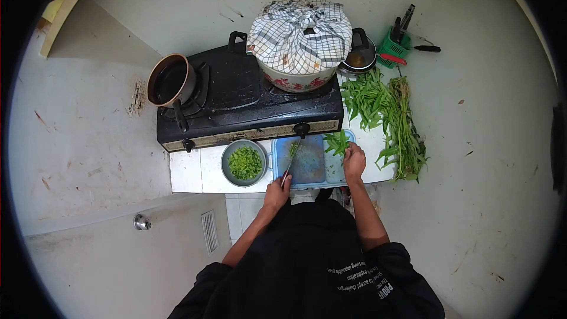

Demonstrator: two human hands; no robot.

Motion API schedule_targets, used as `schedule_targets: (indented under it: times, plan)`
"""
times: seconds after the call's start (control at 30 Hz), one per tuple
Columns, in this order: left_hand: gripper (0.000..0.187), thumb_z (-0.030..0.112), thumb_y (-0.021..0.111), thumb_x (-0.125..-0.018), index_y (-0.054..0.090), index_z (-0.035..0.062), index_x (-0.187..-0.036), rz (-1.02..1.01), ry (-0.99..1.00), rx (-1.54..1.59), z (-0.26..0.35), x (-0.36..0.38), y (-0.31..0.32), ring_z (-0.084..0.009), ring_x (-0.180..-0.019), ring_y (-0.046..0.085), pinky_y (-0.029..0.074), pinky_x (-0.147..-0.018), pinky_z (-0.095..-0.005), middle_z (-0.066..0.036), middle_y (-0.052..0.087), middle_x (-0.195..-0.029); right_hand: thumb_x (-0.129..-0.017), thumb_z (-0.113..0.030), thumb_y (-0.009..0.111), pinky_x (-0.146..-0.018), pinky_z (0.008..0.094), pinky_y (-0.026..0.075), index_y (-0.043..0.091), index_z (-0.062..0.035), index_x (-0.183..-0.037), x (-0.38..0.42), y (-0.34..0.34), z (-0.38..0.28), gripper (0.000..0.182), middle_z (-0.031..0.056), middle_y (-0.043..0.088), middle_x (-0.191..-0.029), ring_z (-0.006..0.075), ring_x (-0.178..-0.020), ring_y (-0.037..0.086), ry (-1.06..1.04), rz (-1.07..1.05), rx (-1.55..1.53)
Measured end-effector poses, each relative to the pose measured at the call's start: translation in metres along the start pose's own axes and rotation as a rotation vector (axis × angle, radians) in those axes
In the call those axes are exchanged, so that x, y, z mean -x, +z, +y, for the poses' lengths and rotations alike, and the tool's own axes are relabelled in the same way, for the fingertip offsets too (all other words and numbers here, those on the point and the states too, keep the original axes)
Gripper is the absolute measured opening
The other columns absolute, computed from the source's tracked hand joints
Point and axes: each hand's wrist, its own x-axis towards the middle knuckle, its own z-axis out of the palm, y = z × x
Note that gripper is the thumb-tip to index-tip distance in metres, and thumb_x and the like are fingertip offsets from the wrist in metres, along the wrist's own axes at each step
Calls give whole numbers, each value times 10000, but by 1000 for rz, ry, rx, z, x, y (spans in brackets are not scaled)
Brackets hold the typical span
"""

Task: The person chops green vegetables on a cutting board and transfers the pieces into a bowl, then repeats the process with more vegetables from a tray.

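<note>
Left hand (276, 194) closed around knife (287, 171); right hand (354, 163) pinching leaves (337, 143). From cutting board (310, 162): stove (248, 112), 12 o'clock; bowl (225, 162), 9; front edge of counter (186, 171), 6.

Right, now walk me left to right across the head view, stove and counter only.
Saucepan → gray bowl of chopped greens → left hand gripping the knife → leafy sprig → right hand → bundle of long-stemmed greens.

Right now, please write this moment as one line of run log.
left hand: holds knife over cutting board | right hand: holds green leaves | bowl: chopped greens inside | stove: cloth-covered pot, saucepan
</note>
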Motion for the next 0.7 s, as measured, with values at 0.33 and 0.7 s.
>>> schedule_targets:
  times: [0.33,0.7]
  plan:
    - [569,481,539,-985,656,-63,-861,-12,-14,3,0,1,-1,-506,-795,649,504,-736,-568,-323,650,-774,-918,-106,619,-805,419,523,654,-34,-1212,-11,2,19,304,165,689,-987,343,-891,669,47,-46,-213]
    - [587,505,533,-980,653,-59,-871,-47,-30,-9,4,0,-3,-500,-809,651,502,-748,-558,-318,655,-784,-876,-107,702,-713,357,540,695,-34,-1154,-36,8,16,287,105,713,-868,224,-731,690,94,-173,-170]
